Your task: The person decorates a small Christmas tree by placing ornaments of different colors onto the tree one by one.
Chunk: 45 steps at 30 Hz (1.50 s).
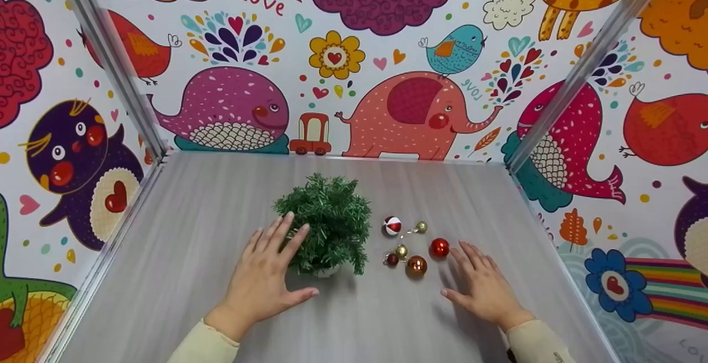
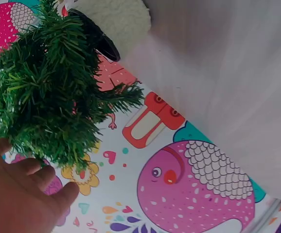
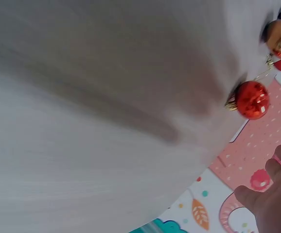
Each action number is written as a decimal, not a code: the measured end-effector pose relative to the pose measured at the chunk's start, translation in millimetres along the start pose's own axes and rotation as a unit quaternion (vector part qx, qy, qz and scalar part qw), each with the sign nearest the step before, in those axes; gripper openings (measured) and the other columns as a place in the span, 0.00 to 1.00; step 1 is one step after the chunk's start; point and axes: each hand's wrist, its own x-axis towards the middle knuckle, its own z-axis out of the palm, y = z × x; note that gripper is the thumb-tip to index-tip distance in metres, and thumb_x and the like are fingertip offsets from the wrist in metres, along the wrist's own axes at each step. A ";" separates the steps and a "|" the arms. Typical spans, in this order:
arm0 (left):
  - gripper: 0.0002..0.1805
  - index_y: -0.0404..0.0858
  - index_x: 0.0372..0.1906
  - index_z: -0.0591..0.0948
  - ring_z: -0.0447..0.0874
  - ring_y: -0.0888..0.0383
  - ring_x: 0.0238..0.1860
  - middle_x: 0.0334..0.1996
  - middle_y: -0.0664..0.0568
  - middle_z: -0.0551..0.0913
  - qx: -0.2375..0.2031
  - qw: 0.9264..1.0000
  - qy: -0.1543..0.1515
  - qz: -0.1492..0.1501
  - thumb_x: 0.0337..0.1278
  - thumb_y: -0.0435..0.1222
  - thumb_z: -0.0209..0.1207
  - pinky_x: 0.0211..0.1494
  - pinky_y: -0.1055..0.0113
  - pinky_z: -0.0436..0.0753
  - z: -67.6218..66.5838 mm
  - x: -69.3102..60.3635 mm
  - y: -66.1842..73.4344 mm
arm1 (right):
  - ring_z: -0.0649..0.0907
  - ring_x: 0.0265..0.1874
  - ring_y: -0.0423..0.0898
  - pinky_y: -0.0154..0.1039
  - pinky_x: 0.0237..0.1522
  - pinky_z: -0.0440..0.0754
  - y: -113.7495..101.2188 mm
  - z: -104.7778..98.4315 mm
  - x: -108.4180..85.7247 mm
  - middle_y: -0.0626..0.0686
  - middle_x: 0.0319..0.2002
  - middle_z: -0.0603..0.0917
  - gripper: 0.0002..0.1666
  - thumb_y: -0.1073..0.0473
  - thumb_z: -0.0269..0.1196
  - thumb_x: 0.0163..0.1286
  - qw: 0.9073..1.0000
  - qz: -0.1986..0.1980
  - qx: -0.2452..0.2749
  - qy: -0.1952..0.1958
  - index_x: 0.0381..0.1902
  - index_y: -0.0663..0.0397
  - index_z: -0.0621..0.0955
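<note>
A small green artificial Christmas tree (image 1: 331, 219) stands on the table, its pale base (image 2: 118, 24) showing in the left wrist view. Beside its left side is my left hand (image 1: 265, 274), fingers spread; whether the fingertips touch the branches I cannot tell. To the right of the tree lie several bauble ornaments: a red-and-white one (image 1: 392, 225), a shiny red one (image 1: 440, 248), a copper one (image 1: 416, 266), a dark red one (image 1: 392, 259) and small gold ones (image 1: 401, 250). My right hand (image 1: 481, 285) hovers just right of the red bauble, fingers extended, holding nothing.
The grey wood-look table (image 1: 221, 197) is bordered by panels with colourful cartoon animals (image 1: 232, 108). Metal frame posts (image 1: 113, 58) rise at the back left and back right corners. Shadows of the right hand fall on the tabletop.
</note>
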 end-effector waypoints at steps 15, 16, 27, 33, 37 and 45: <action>0.28 0.43 0.70 0.73 0.73 0.44 0.65 0.71 0.46 0.67 -0.081 0.992 0.100 -0.008 0.66 0.43 0.61 0.58 0.45 0.76 18.2 17.0 -0.4 | 0.68 0.68 0.56 0.63 0.64 0.66 -24.6 4.5 8.9 0.54 0.72 0.66 0.54 0.31 0.69 0.57 1.000 -0.027 0.005 -0.012 0.76 0.46 0.65; 0.28 0.43 0.69 0.74 0.74 0.43 0.63 0.71 0.46 0.68 -0.084 0.991 0.103 -0.011 0.66 0.43 0.61 0.57 0.45 0.77 18.9 17.5 -0.3 | 0.68 0.67 0.56 0.63 0.64 0.67 -25.7 5.1 9.5 0.54 0.72 0.67 0.54 0.31 0.69 0.57 1.000 -0.028 0.006 -0.013 0.76 0.45 0.65; 0.23 0.41 0.62 0.80 0.80 0.39 0.55 0.71 0.45 0.68 -0.083 0.991 0.106 -0.003 0.64 0.40 0.63 0.47 0.46 0.82 21.4 21.1 -1.9 | 0.73 0.64 0.55 0.60 0.59 0.73 -31.8 12.8 16.3 0.54 0.67 0.72 0.49 0.36 0.69 0.61 0.999 -0.034 -0.006 -0.022 0.75 0.47 0.67; 0.22 0.41 0.61 0.81 0.81 0.38 0.53 0.70 0.45 0.69 -0.081 0.991 0.108 -0.003 0.62 0.39 0.64 0.47 0.45 0.82 19.3 22.1 -3.7 | 0.78 0.56 0.56 0.57 0.53 0.79 -36.5 16.0 23.9 0.56 0.58 0.78 0.40 0.43 0.71 0.61 0.998 -0.061 -0.010 0.020 0.67 0.53 0.74; 0.22 0.41 0.61 0.81 0.83 0.40 0.50 0.70 0.45 0.69 -0.077 0.991 0.105 -0.006 0.62 0.39 0.64 0.44 0.46 0.83 18.6 22.2 -3.0 | 0.81 0.50 0.54 0.53 0.45 0.82 -40.9 21.4 29.6 0.53 0.53 0.80 0.35 0.47 0.72 0.60 0.997 -0.060 -0.013 0.046 0.63 0.53 0.77; 0.22 0.41 0.61 0.81 0.85 0.43 0.46 0.70 0.45 0.70 -0.076 0.992 0.104 -0.006 0.62 0.38 0.65 0.42 0.48 0.83 19.7 22.6 0.3 | 0.82 0.48 0.52 0.51 0.41 0.83 -48.3 35.5 38.7 0.52 0.50 0.80 0.32 0.47 0.73 0.59 0.998 -0.027 -0.021 0.055 0.59 0.52 0.79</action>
